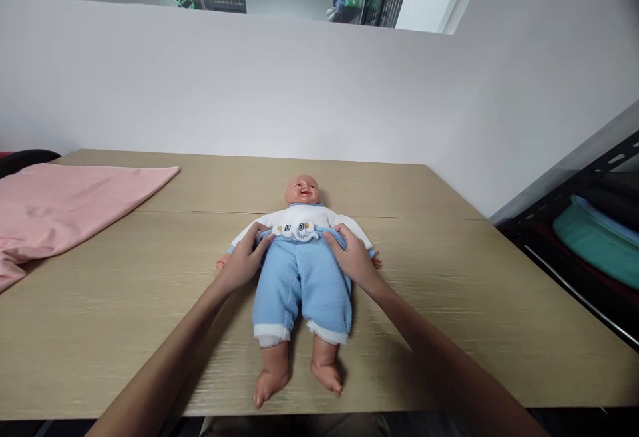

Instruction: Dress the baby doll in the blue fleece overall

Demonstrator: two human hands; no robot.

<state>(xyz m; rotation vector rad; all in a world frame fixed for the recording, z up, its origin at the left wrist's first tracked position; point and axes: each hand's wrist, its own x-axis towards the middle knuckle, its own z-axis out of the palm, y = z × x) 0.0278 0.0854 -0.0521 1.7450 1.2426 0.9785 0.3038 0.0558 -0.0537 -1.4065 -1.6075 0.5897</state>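
Observation:
A baby doll (301,191) lies on its back in the middle of the wooden table (449,277), head away from me, bare feet toward me. It wears a white top (299,221) with an elephant patch and light blue fleece trousers (302,284). My left hand (244,257) grips the trousers' waistband at the doll's left-hand side in view, fingers curled into the fabric. My right hand (352,254) grips the waistband on the other side the same way. Both forearms reach in from the near edge.
A pink cloth (64,204) lies spread on the table's far left. A white partition wall (299,91) stands behind the table. On the right, a dark metal rack (574,224) holds folded teal fabric (599,241).

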